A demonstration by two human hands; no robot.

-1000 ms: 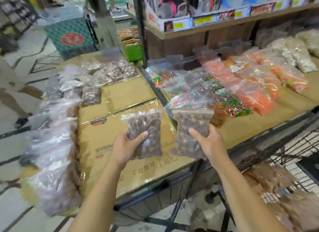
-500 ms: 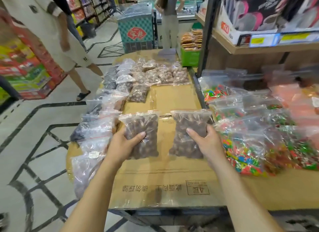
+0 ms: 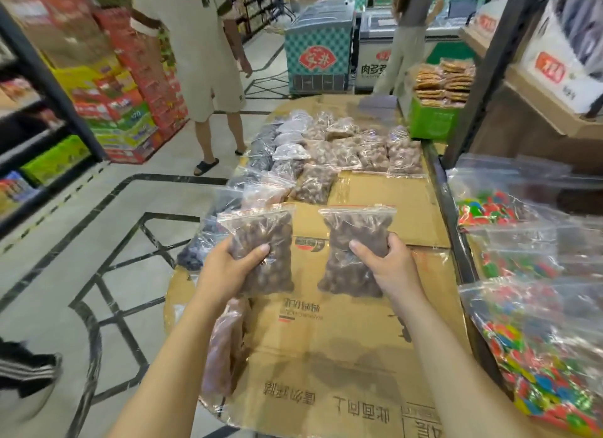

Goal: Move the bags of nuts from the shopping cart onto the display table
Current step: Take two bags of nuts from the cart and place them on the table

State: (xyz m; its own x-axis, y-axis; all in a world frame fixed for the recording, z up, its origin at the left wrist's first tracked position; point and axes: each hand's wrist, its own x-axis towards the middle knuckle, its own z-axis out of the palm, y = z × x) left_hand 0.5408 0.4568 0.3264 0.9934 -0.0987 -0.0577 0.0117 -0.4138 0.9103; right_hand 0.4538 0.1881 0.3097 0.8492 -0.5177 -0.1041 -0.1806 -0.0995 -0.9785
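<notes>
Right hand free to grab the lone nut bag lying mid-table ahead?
Probably not: the right hand is closed on a nut bag. The path over bare cardboard to the lone bag looks clear.

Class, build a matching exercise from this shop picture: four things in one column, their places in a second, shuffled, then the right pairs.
Things:
1. left hand
2. right hand
3. green crate
4. bags of coloured sweets

Places:
A. far end of the cardboard-covered table
B. holding the nut bag with the red zip strip
C. right of the table
D. holding the other nut bag

Pairs: 1-D, 2-B, 3-A, 4-C
</notes>
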